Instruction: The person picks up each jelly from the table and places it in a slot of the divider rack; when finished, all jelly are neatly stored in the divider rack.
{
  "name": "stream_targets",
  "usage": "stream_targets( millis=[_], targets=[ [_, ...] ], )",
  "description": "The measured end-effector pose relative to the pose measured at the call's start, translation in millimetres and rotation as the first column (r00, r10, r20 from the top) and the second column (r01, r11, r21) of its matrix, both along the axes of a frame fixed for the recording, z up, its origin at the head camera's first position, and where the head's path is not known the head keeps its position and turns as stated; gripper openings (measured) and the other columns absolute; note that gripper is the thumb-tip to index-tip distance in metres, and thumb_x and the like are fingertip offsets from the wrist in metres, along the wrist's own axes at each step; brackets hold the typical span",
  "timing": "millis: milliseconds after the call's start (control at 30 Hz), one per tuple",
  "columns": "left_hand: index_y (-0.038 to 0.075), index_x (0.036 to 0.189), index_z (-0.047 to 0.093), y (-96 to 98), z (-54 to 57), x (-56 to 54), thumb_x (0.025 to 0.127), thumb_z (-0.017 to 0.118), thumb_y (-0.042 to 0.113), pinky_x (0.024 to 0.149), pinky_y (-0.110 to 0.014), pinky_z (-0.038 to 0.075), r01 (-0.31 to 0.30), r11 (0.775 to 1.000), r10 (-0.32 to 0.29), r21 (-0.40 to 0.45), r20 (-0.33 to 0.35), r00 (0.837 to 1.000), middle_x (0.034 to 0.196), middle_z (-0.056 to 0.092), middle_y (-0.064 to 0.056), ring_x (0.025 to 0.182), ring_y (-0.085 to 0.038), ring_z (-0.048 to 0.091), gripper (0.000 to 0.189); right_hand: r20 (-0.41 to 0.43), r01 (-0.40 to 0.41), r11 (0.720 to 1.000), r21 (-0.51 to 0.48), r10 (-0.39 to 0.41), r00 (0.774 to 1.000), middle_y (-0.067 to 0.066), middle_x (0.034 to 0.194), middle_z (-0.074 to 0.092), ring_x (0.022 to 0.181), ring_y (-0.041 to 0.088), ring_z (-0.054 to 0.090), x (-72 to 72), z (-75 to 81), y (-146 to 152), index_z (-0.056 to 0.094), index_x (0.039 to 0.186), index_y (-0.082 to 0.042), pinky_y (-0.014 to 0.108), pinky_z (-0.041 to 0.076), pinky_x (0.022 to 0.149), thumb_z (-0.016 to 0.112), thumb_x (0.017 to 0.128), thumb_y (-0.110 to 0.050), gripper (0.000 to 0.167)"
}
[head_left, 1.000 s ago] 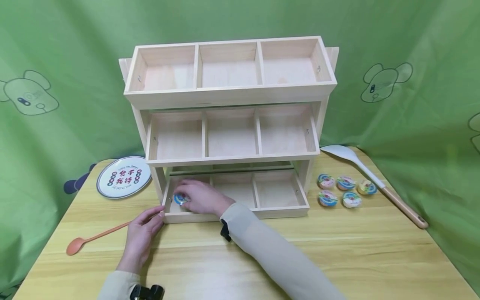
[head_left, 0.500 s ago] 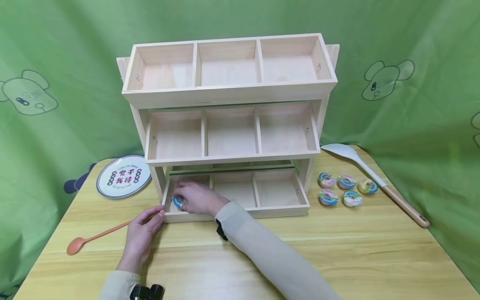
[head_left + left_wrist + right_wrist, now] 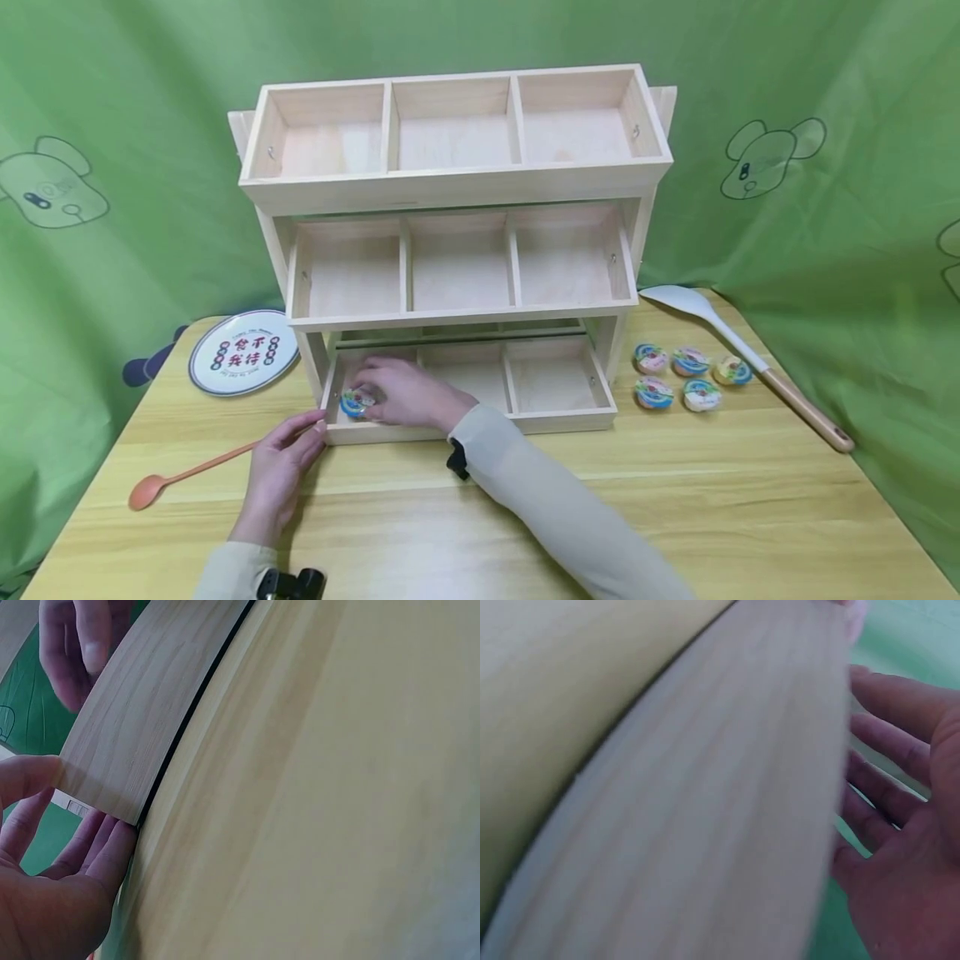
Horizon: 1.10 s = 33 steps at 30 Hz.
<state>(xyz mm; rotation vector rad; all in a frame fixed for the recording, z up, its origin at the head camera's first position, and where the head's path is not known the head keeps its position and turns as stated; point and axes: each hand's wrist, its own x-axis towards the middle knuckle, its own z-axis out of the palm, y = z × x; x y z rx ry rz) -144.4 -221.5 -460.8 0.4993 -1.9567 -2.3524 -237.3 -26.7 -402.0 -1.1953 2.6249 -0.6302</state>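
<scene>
A three-tier wooden rack (image 3: 456, 190) stands on the table, each tier a tray split into three compartments. My right hand (image 3: 412, 392) reaches into the left compartment of the bottom tray (image 3: 558, 424). Its thumb and fingers are around a small jelly cup (image 3: 354, 404) with a blue-edged printed lid. In the right wrist view its fingertips are hidden behind the tray's front board (image 3: 705, 802). My left hand (image 3: 283, 462) holds the tray's left front corner. In the left wrist view its thumb is at the top edge of the board (image 3: 150, 705), other fingers at the end.
Several jelly cups (image 3: 653, 393) sit on the table right of the rack, beside a white spatula (image 3: 750, 354) with a wooden handle. A round printed plate (image 3: 243, 352) lies at left. An orange spoon (image 3: 147, 492) lies near my left hand. Green curtain (image 3: 825, 208) surrounds the table.
The jelly cup has shifted slightly left in its compartment. My right wrist went a little left, then back right, with the fingers staying at the cup. My left hand has kept its place.
</scene>
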Motion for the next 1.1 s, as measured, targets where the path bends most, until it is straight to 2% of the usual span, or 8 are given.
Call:
stream_targets(
  millis=[67,167,333,700,867,1100],
  targets=[
    [-0.001,0.119,0.065,-0.1,0.4,0.3,0.093,0.065,0.000,0.097,-0.029,0.052,-0.001,1.000,0.001,0.004,0.002,1.000,0.126,0.052,-0.013,0.102,-0.015,0.065,0.026,0.017,0.012,1.000,-0.008,-0.012,1.000,0.009,0.148,0.045,0.139,0.025,0.035,3.1,4.8,6.0,0.060,0.133,-0.014,0.051,0.027,0.116,0.074,0.088,-0.024,0.048],
    [0.000,0.119,0.066,0.1,0.9,0.6,0.093,0.065,0.000,0.097,-0.028,0.052,-0.005,1.000,0.005,0.007,0.005,1.000,0.127,0.052,-0.014,0.102,-0.015,0.065,0.026,0.029,0.021,1.000,-0.014,-0.021,0.999,0.009,0.149,0.043,0.139,0.024,0.034,7.3,11.7,15.8,0.060,0.134,-0.015,0.050,0.026,0.117,0.073,0.090,-0.025,0.047],
    [0.001,0.119,0.066,-0.1,1.3,0.7,0.093,0.065,0.002,0.097,-0.028,0.052,-0.010,1.000,0.010,0.006,0.019,1.000,0.128,0.051,-0.013,0.102,-0.013,0.065,0.026,0.041,0.017,0.999,-0.037,-0.016,0.999,0.007,0.147,0.046,0.139,0.023,0.035,13.8,19.5,32.3,0.060,0.134,-0.014,0.040,0.026,0.118,0.070,0.092,-0.025,0.045],
    [0.003,0.118,0.068,-0.4,3.2,-1.4,0.096,0.063,0.005,0.099,-0.027,0.051,0.003,1.000,-0.003,0.007,0.033,0.999,0.132,0.050,-0.011,0.113,-0.018,0.060,0.023,0.064,0.051,0.993,-0.110,-0.045,0.997,0.002,0.136,0.054,0.125,0.021,0.050,24.8,27.1,66.1,0.060,0.133,-0.012,0.036,0.039,0.111,0.070,0.093,-0.023,0.043],
    [0.007,0.115,0.070,-0.3,3.1,-1.8,0.095,0.062,0.003,0.099,-0.026,0.051,0.010,1.000,-0.010,0.018,0.030,1.000,0.134,0.048,-0.012,0.113,-0.018,0.060,0.021,0.052,0.055,0.991,-0.123,-0.049,0.997,0.001,0.129,0.056,0.121,0.021,0.053,28.6,28.2,81.0,0.060,0.131,-0.010,0.034,0.043,0.108,0.070,0.092,-0.021,0.042],
    [0.003,0.118,0.068,-1.5,2.9,-0.8,0.095,0.062,0.002,0.099,-0.027,0.050,0.014,0.999,-0.015,0.029,0.022,1.000,0.136,0.046,-0.016,0.107,-0.014,0.062,0.023,0.037,0.086,0.988,-0.127,-0.082,0.996,-0.001,0.129,0.056,0.120,0.018,0.053,32.2,24.9,97.5,0.061,0.130,-0.010,0.032,0.044,0.107,0.070,0.092,-0.021,0.040]
  ],
)
